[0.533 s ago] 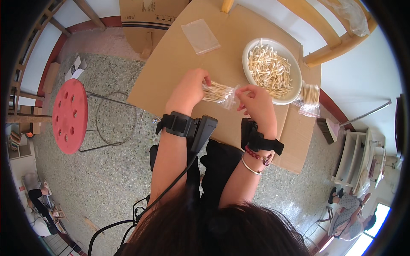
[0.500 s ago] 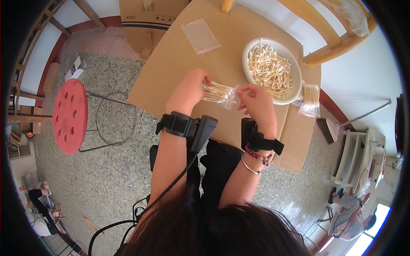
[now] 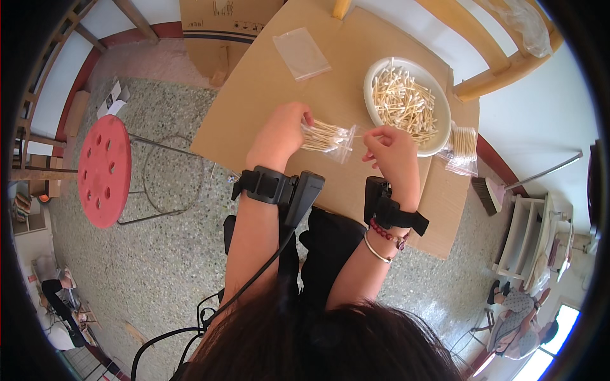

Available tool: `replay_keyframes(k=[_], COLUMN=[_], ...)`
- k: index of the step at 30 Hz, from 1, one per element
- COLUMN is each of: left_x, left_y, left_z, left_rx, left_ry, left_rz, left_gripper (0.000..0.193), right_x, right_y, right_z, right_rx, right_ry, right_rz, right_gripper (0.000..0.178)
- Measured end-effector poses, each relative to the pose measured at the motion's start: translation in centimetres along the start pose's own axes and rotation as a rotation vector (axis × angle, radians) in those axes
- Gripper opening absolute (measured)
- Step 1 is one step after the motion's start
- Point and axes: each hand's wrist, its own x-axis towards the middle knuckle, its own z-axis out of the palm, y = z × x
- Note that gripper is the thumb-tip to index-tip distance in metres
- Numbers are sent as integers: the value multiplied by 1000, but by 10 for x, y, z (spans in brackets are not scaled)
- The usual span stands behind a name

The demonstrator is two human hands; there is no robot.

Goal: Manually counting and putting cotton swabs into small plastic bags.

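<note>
My left hand is closed on a small clear zip bag partly filled with cotton swabs. The bag lies low over the cardboard, its mouth pointing right. Just right of that mouth, my right hand has thumb and forefinger pinched together; a faint thin pale line shows at the fingertips, too small to name. Beyond the right hand stands a white bowl heaped with loose cotton swabs. An empty clear bag lies flat at the far side.
Flattened cardboard covers the work surface. A filled swab bag lies right of the bowl, and a wooden chair stands behind it. To the left is a red stool. A seated person is at the lower right.
My right hand has drawn back to the right, off the bag's mouth, and is apart from it now. My left hand and the bag have stayed in place.
</note>
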Motion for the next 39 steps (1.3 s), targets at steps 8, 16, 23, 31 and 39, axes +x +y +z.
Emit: replay_keyframes(k=[8, 16, 23, 31, 39], left_x=[0, -2, 1, 2, 2], left_y=[-2, -3, -5, -6, -5], left_z=[0, -2, 3, 3, 1], left_rx=[6, 21, 23, 42, 18], left_ry=[11, 12, 18, 32, 40], left_rz=[3, -14, 14, 25, 24], left_gripper=[33, 33, 35, 34, 32], right_x=[3, 4, 3, 2, 0], right_y=[0, 3, 4, 3, 5], right_z=[-2, 4, 3, -1, -4], right_rx=[-75, -84, -83, -96, -113], right_ry=[-158, -145, -141, -191, -223], right_rz=[22, 1, -30, 10, 18], right_gripper=[18, 17, 15, 15, 16])
